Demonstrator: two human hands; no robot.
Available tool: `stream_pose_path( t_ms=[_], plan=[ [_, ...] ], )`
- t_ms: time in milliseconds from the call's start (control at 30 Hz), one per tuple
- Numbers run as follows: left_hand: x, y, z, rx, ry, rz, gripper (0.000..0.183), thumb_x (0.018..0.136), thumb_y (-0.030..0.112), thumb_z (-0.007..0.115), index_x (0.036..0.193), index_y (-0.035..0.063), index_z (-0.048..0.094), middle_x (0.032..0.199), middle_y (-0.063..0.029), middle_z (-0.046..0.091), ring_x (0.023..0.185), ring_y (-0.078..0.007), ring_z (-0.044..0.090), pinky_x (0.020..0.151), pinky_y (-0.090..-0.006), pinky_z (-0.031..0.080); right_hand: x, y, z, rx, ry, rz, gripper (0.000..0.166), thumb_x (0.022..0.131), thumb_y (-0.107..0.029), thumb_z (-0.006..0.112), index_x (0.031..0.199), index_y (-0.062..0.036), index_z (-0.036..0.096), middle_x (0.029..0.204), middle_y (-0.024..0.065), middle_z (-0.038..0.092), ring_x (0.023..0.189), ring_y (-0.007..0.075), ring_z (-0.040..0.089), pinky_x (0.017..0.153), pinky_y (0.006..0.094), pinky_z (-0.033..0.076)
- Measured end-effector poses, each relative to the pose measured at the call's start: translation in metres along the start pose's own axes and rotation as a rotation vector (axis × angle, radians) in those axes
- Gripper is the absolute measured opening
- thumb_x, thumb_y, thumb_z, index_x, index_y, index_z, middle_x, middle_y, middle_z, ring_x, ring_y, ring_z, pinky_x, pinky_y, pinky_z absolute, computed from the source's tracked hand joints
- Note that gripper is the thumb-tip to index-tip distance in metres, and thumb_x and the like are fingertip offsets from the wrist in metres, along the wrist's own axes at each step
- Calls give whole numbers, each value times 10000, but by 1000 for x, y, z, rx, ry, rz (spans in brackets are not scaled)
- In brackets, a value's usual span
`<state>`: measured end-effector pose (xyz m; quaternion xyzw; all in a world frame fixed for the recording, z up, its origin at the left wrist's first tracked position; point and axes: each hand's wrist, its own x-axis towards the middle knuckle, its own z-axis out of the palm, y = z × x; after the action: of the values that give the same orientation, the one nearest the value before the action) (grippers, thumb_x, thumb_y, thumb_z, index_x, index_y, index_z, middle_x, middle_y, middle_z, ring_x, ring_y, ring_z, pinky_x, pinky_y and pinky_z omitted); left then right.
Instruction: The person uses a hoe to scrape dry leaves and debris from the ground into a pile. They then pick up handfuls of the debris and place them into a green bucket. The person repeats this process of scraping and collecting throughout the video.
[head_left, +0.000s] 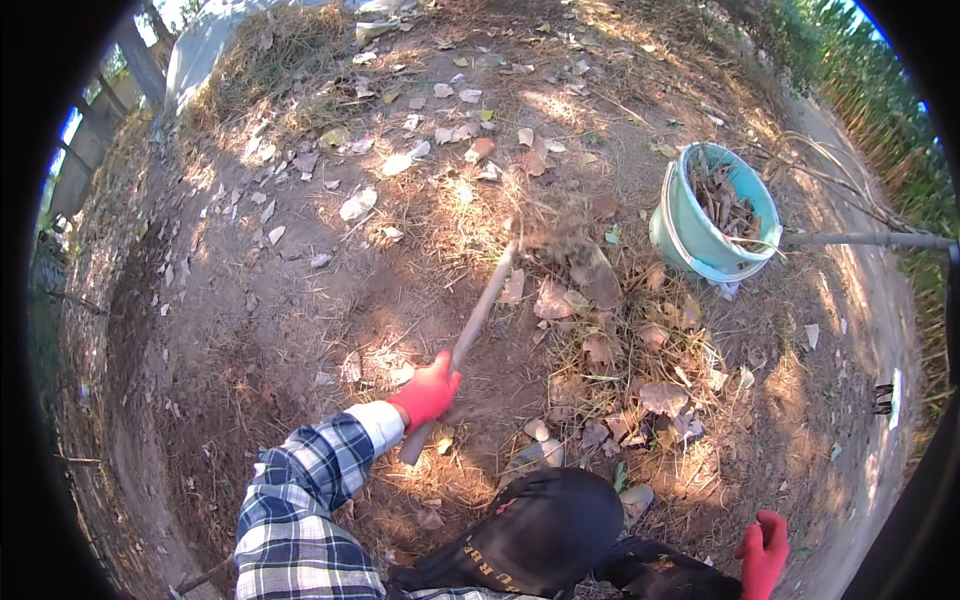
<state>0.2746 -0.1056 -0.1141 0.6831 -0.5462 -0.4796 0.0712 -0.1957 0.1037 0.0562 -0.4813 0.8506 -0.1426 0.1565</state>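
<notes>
My left hand (426, 391), in a red glove, grips a wooden tool handle (484, 306) near its lower end. The handle slants up and away over the soil. Its far end meets a blurred clump of dry grass (555, 214), so the kind of tool head cannot be told. Close to that end lies a heap of brown leaves and straw (652, 356). At the lower right, my right hand (763, 551), also red-gloved, is held off to the side near my knee. Its fingers are loosely bent and apart, with nothing seen in them.
A turquoise bucket (675, 236) with a handle stands tilted at the right, holding dry leaves and sticks. Behind it lie bent branches (840, 169) and a grey pole (870, 239). Pale leaves dot the soil. Pale sheeting (199, 56) and tree trunks (137, 60) border the upper left.
</notes>
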Motion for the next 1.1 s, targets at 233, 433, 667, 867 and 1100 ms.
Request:
stream_pose_path(
  t_ms=[233,433,667,867,1100],
  plan=[
    [-124,-18,11,-250,-147,-28,539,875,243,493,1362,114,304,778,-96,587,556,-163,567,521,-306,483,-4,-6,15,413,65,-14,186,827,-56,527,1006,-9,527,659,28,524,454,75,457,402,220,369],
    [-81,-21,-5,-612,110,-32,504,895,217,465,1353,110,286,753,-60,552,534,-155,547,460,-288,467,-10,-21,10,458,14,28,223,795,-48,556,1013,-9,542,645,27,544,476,80,482,425,219,381],
    [-40,-19,28,-174,36,86,462,901,203,435,1328,100,293,722,-66,532,518,-149,541,447,-297,479,-17,-24,10,496,29,11,214,806,-58,581,1014,-18,551,641,14,542,490,66,478,440,215,383],
    [-116,13,34,-366,-360,-38,497,892,205,447,1357,111,298,766,-50,533,499,-144,523,444,-281,468,-13,-24,9,531,-14,9,204,811,-66,596,1005,-20,558,643,7,555,513,61,487,460,216,388],
    [-83,11,8,-582,-8,37,469,885,185,430,1335,129,310,712,-42,500,463,-117,487,400,-260,429,-17,-41,8,495,-8,-57,202,800,-59,610,992,-23,560,620,17,554,510,59,492,471,222,406]
  ],
)
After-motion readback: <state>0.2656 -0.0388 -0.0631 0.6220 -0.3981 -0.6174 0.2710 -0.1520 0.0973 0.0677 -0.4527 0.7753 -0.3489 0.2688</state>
